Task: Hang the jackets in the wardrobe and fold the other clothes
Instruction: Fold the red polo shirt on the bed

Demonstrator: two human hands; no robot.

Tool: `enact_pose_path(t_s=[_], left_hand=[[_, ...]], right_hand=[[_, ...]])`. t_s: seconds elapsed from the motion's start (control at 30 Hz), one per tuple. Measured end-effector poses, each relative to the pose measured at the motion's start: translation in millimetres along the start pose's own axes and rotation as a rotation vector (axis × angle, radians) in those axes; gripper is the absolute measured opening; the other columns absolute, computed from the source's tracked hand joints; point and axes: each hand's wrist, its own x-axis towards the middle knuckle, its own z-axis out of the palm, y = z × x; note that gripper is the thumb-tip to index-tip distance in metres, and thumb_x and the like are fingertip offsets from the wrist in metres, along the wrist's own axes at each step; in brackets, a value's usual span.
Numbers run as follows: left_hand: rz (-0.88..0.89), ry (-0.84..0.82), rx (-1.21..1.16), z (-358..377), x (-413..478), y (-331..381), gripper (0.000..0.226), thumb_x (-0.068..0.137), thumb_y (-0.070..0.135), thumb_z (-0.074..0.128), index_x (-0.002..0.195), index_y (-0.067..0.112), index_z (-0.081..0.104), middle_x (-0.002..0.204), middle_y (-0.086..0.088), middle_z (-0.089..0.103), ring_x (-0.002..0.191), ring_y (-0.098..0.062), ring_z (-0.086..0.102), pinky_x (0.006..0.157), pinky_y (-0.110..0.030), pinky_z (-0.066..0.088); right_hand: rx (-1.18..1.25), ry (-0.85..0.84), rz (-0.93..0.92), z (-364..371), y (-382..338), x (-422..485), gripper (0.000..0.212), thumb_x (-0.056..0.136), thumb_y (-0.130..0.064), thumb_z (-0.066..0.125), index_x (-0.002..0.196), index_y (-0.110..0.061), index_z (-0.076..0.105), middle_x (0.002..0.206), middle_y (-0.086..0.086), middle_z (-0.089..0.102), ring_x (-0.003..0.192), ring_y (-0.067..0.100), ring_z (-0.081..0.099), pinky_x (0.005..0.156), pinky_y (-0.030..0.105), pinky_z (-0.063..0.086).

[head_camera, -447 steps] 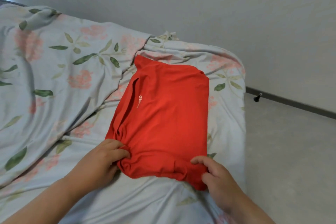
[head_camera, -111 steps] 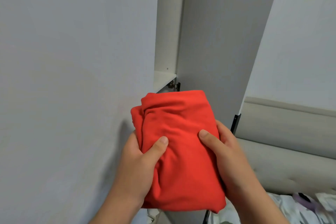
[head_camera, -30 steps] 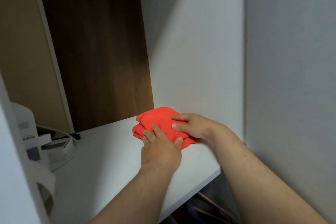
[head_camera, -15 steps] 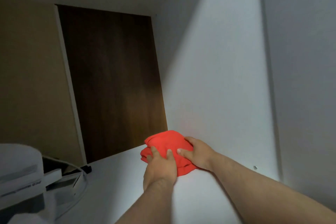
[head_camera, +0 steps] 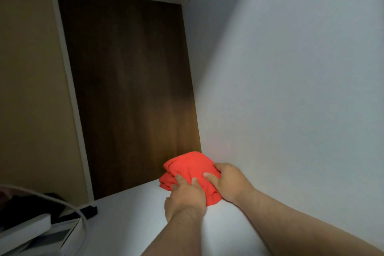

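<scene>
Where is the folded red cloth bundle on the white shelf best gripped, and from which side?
By its near edge, from the open front of the white shelf. The folded red cloth bundle sits in the corner, close to the white side wall and the dark brown back panel, so those sides are closed. Pinch through all layers: it looks soft and may unfold.

Just reaching forward with both bare arms, pressing the left hand point(head_camera: 185, 197) onto the folded red garment point(head_camera: 187, 164) and gripping its side with the right hand point(head_camera: 228, 183).
</scene>
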Motion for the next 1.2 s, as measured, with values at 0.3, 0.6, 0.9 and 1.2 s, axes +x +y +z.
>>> enact_pose_path(t_s=[0.3, 0.6, 0.9, 1.2], left_hand=[[0.022, 0.003, 0.046, 4, 18, 2, 0.061, 0.103, 0.050, 0.018, 0.157, 0.023, 0.009, 0.157, -0.008, 0.033, 0.135, -0.031, 0.044, 0.109, -0.041, 0.033], [0.012, 0.022, 0.185, -1, 23, 5, 0.060, 0.100, 0.058, 0.014, 0.156, 0.036, 0.010, 0.154, -0.001, 0.039, 0.137, -0.028, 0.036, 0.107, -0.041, 0.029], [0.022, 0.168, 0.171, -3, 8, 10, 0.053, 0.101, 0.054, 0.024, 0.140, 0.020, 0.039, 0.139, -0.009, 0.045, 0.127, -0.028, 0.043, 0.099, -0.040, 0.038], [-0.004, 0.150, 0.068, -21, -46, -3, 0.061, 0.099, 0.051, 0.036, 0.141, 0.007, 0.039, 0.139, -0.010, 0.052, 0.126, -0.026, 0.048, 0.101, -0.037, 0.039]], right_hand=[[-0.101, 0.019, -0.012, 9, 2, 12, 0.038, 0.103, -0.036, 0.043, 0.077, -0.014, 0.061, 0.094, 0.012, 0.069, 0.092, 0.029, 0.062, 0.080, 0.033, 0.042], [-0.001, -0.140, 0.010, 9, 5, 17, 0.040, 0.106, -0.030, 0.041, 0.134, -0.005, 0.055, 0.139, 0.014, 0.052, 0.125, 0.025, 0.052, 0.106, 0.025, 0.035], [-0.153, -0.067, -0.005, 15, 5, 23, 0.034, 0.105, -0.036, 0.040, 0.114, -0.008, 0.058, 0.118, 0.011, 0.052, 0.100, 0.030, 0.060, 0.091, 0.035, 0.047], [-0.084, 0.064, 0.042, -6, -14, -20, 0.040, 0.102, -0.035, 0.043, 0.134, -0.012, 0.049, 0.128, 0.010, 0.051, 0.117, 0.028, 0.053, 0.100, 0.036, 0.043]])
